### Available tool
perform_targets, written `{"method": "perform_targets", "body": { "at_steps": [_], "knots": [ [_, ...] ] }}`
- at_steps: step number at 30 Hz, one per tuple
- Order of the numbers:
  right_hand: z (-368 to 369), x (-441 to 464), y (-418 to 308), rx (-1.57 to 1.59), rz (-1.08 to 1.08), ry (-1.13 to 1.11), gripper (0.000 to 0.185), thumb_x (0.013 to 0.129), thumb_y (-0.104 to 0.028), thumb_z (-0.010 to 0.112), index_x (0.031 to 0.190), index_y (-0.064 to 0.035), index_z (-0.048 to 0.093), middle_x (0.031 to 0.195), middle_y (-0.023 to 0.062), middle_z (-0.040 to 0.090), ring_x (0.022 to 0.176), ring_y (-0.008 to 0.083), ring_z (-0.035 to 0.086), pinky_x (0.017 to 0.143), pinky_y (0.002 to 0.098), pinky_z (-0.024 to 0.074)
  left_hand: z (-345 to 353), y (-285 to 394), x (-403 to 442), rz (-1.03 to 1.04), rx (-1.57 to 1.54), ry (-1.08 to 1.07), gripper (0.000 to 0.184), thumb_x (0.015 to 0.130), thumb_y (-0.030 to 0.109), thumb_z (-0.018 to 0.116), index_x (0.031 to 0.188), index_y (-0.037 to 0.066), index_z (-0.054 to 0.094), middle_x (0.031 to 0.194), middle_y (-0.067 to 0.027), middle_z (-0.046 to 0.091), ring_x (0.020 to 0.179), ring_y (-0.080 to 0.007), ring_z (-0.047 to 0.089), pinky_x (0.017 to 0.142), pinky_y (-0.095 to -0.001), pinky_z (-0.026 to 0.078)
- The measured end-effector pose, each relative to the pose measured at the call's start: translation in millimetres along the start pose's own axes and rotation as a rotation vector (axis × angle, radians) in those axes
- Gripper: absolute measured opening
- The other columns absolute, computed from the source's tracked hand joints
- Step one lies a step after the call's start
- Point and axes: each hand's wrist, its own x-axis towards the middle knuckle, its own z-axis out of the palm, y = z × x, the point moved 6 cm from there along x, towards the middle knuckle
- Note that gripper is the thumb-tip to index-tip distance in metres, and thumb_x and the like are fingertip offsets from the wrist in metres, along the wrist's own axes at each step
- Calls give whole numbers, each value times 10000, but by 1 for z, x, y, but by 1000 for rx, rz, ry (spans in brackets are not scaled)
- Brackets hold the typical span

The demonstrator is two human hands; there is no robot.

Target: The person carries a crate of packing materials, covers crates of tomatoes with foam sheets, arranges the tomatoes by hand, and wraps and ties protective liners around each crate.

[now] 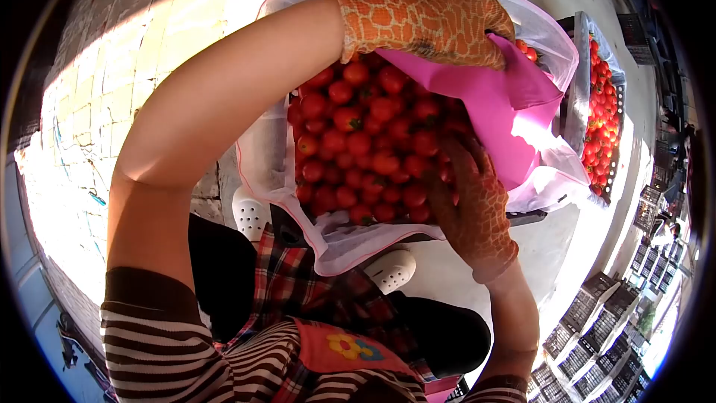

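Red cherry tomatoes (365, 138) fill a crate lined with white mesh cloth (339, 242) in front of me. A pink sheet (492, 101) lies over the far right part of the tomatoes, its edge folded up. My left hand (429, 22), in an orange patterned glove, reaches across the crate's far side and is closed on the sheet's edge, its fingertips partly hidden. My right hand (470, 205), gloved alike, lies at the right side of the tomatoes. Its shaded fingers are stretched out and apart, touching the tomatoes beside the pink sheet.
To the right stands a second lined crate (611, 89) of tomatoes. Stacks of dark crates (597, 328) stand farther off at the lower right. My white clogs (391, 270) are close to the crate's near edge. Sunlit paving (97, 104) lies at the left.
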Motion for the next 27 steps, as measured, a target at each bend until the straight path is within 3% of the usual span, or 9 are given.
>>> {"method": "perform_targets", "body": {
  "at_steps": [2,5,9,13,15,19,21,23,27],
  "knots": [
    [-5,25,10,-317,4,187,504,833,-313,606,1227,-32,462,1178,199,514,1033,420,503,813,493,453,-3,-2,2,286,-194,258,246,840,240,546,935,41,655,836,-213,641,777,-300,640,709,-400,477],
    [2,47,12,-459,98,230,592,833,-355,598,1274,-12,405,1185,210,508,1053,438,488,805,499,457,-1,2,6,447,-24,335,240,814,216,562,935,28,648,816,-210,640,770,-314,635,718,-409,471],
    [36,36,-10,-378,221,13,769,767,-420,659,1355,-40,341,1196,276,474,1078,473,447,860,537,409,-8,3,2,113,-210,70,224,807,215,573,892,19,643,815,-209,634,796,-342,617,710,-388,466],
    [64,18,-42,-297,157,92,767,755,-398,679,1355,-50,352,1207,278,464,1079,484,445,830,531,431,-6,2,-2,229,-211,112,246,808,229,596,942,27,638,875,-205,634,852,-347,608,766,-396,468],
    [67,11,-51,-266,117,50,720,770,-364,673,1344,-53,370,1220,281,454,1109,458,443,830,499,451,-10,3,-7,116,-122,165,338,826,295,612,1062,54,638,1007,-153,652,900,-272,628,821,-364,473],
    [42,14,-50,-180,-8,10,633,778,-322,660,1307,-68,425,1222,274,432,1045,437,479,802,504,470,-13,-2,-5,145,-145,172,332,835,296,606,1069,62,636,992,-134,655,888,-254,631,801,-367,486],
    [19,34,-13,-115,167,90,562,803,-296,631,1285,-78,441,1210,261,453,1091,443,461,826,521,455,-14,-6,-2,144,-146,186,334,835,300,606,1068,63,636,991,-134,655,888,-255,631,801,-368,485],
    [5,55,1,-473,-8,309,501,823,-283,602,1265,-94,463,1195,248,478,1067,451,467,851,534,429,-16,-10,3,149,-143,203,335,834,303,606,1066,64,637,991,-134,655,889,-256,630,801,-369,485],
    [14,79,15,-507,164,379,505,827,-292,594,1273,-97,461,1195,248,482,1055,459,467,863,546,401,-17,-15,9,148,-134,221,337,832,311,607,1063,67,638,990,-134,654,890,-258,629,802,-371,484]
  ]
}}
